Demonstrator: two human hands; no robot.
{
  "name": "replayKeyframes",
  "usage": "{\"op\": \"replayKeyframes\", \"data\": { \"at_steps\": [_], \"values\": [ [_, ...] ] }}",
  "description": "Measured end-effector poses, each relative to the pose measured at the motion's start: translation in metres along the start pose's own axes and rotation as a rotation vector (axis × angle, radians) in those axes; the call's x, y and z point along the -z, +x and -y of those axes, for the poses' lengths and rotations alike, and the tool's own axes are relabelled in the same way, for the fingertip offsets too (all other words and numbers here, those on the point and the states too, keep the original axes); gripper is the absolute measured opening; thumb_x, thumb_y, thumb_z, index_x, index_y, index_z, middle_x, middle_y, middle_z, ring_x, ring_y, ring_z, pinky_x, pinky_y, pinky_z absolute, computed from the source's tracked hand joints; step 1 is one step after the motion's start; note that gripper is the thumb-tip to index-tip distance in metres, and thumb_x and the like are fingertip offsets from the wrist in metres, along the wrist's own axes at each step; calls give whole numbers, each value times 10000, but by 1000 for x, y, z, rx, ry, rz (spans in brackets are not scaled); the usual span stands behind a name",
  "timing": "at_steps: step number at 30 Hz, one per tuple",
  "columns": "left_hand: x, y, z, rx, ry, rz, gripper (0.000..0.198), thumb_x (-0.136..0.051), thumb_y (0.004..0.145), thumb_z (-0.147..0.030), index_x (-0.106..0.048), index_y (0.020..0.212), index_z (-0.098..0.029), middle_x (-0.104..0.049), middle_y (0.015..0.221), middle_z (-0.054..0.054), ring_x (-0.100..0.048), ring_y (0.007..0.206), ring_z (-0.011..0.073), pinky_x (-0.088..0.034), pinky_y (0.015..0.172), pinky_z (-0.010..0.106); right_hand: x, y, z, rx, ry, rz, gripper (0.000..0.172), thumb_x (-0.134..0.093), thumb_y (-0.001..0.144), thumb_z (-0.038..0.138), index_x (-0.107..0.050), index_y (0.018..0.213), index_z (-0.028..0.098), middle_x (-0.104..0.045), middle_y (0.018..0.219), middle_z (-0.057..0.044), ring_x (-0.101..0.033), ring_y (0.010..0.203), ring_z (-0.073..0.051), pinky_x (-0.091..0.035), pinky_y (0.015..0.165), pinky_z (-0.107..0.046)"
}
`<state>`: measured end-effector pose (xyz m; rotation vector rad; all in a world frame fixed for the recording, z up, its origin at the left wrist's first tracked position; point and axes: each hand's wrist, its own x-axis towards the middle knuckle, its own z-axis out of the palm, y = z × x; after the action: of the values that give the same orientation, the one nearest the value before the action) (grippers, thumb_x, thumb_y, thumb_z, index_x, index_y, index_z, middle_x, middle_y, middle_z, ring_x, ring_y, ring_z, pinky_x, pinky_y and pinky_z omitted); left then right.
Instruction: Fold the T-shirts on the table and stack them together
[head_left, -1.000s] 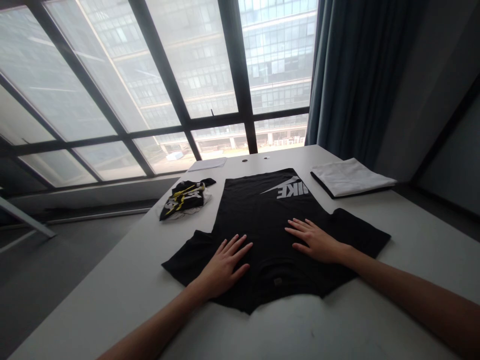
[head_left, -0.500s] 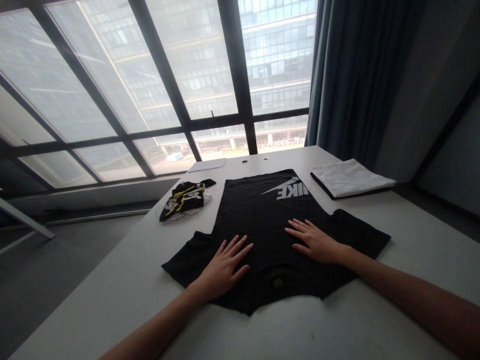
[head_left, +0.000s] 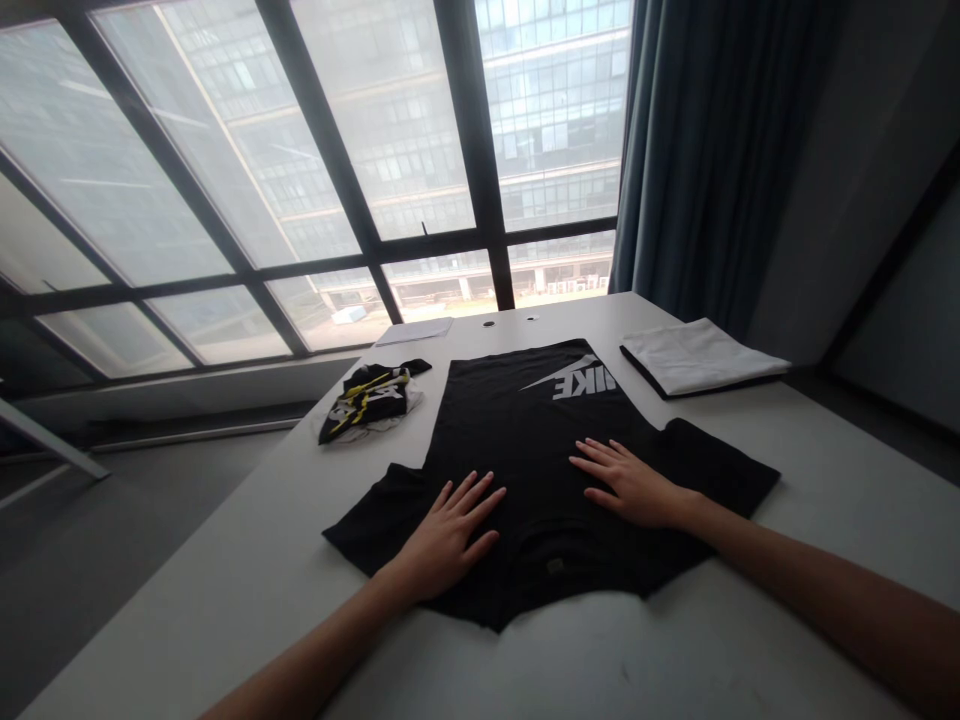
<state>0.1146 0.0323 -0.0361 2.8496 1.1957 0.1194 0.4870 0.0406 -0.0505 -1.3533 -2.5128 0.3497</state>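
A black T-shirt (head_left: pixel 525 430) lies spread flat, its collar towards me and its hem towards the window. White lettering and a swoosh show upside down near the far right of the hem. My left hand (head_left: pixel 450 530) rests flat on the shirt's left part near the sleeve, fingers spread. On the right part, my right hand (head_left: pixel 630 482) also lies flat with its fingers apart. Neither hand grips the cloth. A small label shows inside the neckline between the hands.
The shirt is on a white table (head_left: pixel 247 590). A bundled black, yellow and white garment (head_left: pixel 371 398) sits to the left. Folded white cloth (head_left: pixel 705 352) with a dark layer beneath lies at right. White paper (head_left: pixel 415 330) is at the far edge, before windows and a blue curtain (head_left: pixel 690 170).
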Motion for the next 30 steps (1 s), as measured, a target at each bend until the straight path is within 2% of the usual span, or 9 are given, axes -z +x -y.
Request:
{"op": "replayKeyframes", "data": {
  "at_steps": [18, 26, 30],
  "values": [
    [3, 0, -2, 12, -24, 23, 612, -380, 1047, -552, -150, 1600, -425, -166, 1679, -25, -155, 1543, 300, -172, 1231, 575, 1, 0, 1, -3, 25, 5, 634, -441, 995, 579, -389, 1556, 289, -252, 1656, -73, -195, 1532, -288, -126, 1237, -545],
    [3, -1, -3, 16, -20, 24, 619, -402, 1042, -544, -154, 1598, -430, -172, 1675, -27, -166, 1538, 310, -191, 1226, 584, 1, 0, 1, -2, 24, 4, 634, -444, 995, 573, -398, 1554, 276, -259, 1653, -79, -191, 1533, -286, -139, 1237, -538],
    [9, -2, -4, 2, -22, 42, 624, -410, 1038, -552, -163, 1597, -428, -162, 1678, -19, -167, 1537, 319, -217, 1216, 592, 1, 0, 2, 8, 25, 2, 649, -449, 993, 575, -372, 1565, 279, -251, 1655, -82, -185, 1534, -289, -146, 1233, -549]
  ]
}}
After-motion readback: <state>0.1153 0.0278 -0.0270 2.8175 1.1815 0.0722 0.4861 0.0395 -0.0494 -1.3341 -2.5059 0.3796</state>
